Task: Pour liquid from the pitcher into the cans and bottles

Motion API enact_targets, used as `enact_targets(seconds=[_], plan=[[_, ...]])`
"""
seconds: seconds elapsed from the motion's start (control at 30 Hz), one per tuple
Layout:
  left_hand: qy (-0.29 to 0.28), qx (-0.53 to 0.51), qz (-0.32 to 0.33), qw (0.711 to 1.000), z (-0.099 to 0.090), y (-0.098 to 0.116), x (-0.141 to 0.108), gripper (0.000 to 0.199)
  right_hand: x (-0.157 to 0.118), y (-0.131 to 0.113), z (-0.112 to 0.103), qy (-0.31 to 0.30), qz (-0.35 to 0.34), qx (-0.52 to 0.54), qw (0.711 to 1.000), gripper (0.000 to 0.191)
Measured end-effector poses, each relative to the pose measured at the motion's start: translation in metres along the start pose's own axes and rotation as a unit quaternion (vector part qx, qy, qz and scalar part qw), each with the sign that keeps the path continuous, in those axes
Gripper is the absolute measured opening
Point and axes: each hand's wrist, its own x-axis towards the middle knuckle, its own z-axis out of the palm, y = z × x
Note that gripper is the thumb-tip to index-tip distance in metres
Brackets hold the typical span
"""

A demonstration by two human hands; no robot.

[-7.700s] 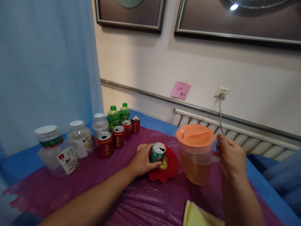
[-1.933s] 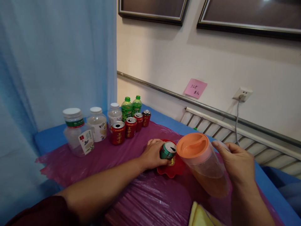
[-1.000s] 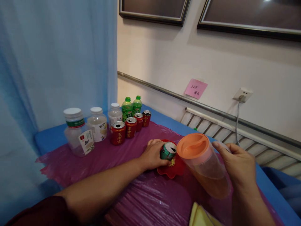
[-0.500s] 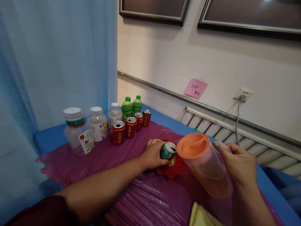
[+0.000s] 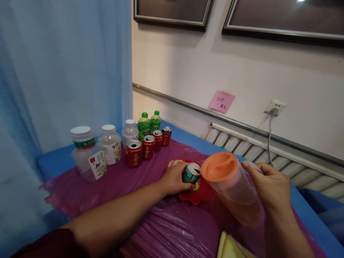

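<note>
My left hand [image 5: 176,178] is wrapped round a green can [image 5: 191,173] with an open top, tilted slightly over a red scalloped mat [image 5: 197,195]. Just right of the can is a clear pitcher [image 5: 239,197] with an orange lid [image 5: 219,167]; it leans to the left, with brownish liquid inside. My right hand [image 5: 271,182] is closed on the pitcher's handle. The lid's edge is close to the can's rim, and no stream of liquid can be made out between them.
Several red cans [image 5: 133,154] stand left of the mat, with clear white-capped jars [image 5: 110,145] and green bottles [image 5: 144,126] behind. A yellow cloth [image 5: 231,247] lies at the front edge. Purple plastic film [image 5: 172,229] covers the blue table [image 5: 185,133].
The camera view has shifted very slightly. Both hands, the can and the pitcher hold nearly the same positions.
</note>
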Motion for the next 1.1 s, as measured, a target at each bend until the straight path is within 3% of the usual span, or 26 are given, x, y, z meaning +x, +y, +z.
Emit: enact_targets(seconds=[1.1], plan=[[0.004,-0.001,-0.002,1.0,-0.0027,0.0002,-0.0005,0.076,0.0001,-0.0002,0.006,-0.023,0.008,0.061,0.998,0.057]])
